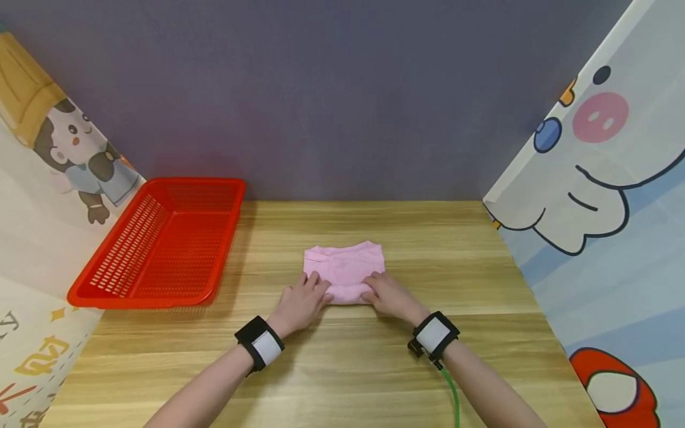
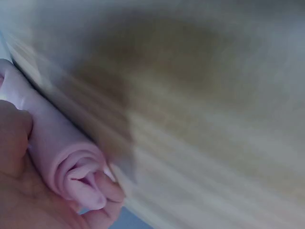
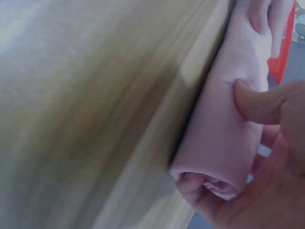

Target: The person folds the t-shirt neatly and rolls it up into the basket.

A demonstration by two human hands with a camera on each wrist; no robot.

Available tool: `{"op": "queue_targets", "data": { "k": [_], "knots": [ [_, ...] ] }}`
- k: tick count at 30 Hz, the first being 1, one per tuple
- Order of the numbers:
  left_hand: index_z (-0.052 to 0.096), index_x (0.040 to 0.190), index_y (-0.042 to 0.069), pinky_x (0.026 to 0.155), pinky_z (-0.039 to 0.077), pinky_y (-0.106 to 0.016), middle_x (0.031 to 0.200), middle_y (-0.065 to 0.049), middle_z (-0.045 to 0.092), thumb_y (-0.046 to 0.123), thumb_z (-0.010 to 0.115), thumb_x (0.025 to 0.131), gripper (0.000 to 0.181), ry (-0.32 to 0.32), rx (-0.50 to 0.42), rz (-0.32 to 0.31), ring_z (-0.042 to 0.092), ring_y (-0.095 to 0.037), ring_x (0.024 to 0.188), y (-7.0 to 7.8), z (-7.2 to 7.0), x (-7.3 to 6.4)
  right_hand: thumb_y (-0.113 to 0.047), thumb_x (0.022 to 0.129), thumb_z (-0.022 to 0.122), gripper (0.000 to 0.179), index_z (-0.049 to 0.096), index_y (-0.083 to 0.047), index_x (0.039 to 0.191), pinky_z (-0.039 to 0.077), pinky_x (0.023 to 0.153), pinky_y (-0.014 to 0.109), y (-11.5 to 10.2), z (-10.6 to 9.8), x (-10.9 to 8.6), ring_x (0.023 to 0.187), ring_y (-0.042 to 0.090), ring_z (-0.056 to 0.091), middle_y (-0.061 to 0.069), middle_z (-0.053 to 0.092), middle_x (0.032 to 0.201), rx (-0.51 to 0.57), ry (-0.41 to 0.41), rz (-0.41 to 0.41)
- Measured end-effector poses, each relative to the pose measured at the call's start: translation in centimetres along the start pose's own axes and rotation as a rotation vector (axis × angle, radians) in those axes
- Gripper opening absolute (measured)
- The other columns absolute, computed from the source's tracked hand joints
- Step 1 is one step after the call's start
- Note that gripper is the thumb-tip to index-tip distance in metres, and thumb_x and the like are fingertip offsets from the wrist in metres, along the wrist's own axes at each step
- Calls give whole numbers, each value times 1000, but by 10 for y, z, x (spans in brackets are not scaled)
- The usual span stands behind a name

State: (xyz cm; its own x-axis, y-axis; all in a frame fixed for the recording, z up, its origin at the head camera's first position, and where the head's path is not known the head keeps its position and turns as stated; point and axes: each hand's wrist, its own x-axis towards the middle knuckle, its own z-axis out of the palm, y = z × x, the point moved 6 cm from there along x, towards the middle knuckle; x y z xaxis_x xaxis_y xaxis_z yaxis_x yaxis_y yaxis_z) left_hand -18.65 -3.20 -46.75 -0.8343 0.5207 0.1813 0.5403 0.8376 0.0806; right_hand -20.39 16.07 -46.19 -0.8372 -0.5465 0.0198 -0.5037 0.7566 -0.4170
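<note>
A pink cloth [image 1: 350, 264] lies on the wooden table, its near edge rolled into a tube and its far part flat. My left hand [image 1: 304, 303] grips the left end of the roll; in the left wrist view the spiral end of the pink cloth [image 2: 78, 176] shows, with a finger curled at it. The right hand [image 1: 393, 297] holds the other end. Its thumb [image 3: 257, 102] presses on top of the roll in the right wrist view, while a finger curls at the open end. Both wrists wear black bands with white patches.
A red plastic basket [image 1: 155, 249] with perforated sides stands at the left on the table [image 1: 342, 368]. A grey panel [image 1: 342, 101] rises behind the table, and cartoon-printed sheets flank both sides. A green cable [image 1: 453, 392] runs from the right wristband toward the near edge.
</note>
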Motion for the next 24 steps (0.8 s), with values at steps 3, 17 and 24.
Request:
{"op": "queue_targets", "data": {
  "k": [3,17,24],
  "knots": [
    [59,114,18,43,36,-32,100,-9,51,39,51,104,25,-55,-39,-38,55,-28,88,-2,-2,5,-31,94,70,46,60,-8,133,54,86,48,-3,2,-7,108,31,57,10,59,117,-108,16,14],
    [54,125,14,48,41,-37,106,-11,56,52,45,103,45,-53,23,-58,58,-30,96,-10,2,12,-29,93,69,28,70,-11,115,56,77,42,1,3,0,93,24,62,3,68,101,-159,191,-44],
    [56,124,11,45,35,-27,100,-5,58,61,58,93,58,197,315,68,58,-24,88,0,-4,2,-18,92,71,24,71,-4,111,55,89,43,12,-6,19,94,25,68,9,72,101,50,17,-30]
  ]
}}
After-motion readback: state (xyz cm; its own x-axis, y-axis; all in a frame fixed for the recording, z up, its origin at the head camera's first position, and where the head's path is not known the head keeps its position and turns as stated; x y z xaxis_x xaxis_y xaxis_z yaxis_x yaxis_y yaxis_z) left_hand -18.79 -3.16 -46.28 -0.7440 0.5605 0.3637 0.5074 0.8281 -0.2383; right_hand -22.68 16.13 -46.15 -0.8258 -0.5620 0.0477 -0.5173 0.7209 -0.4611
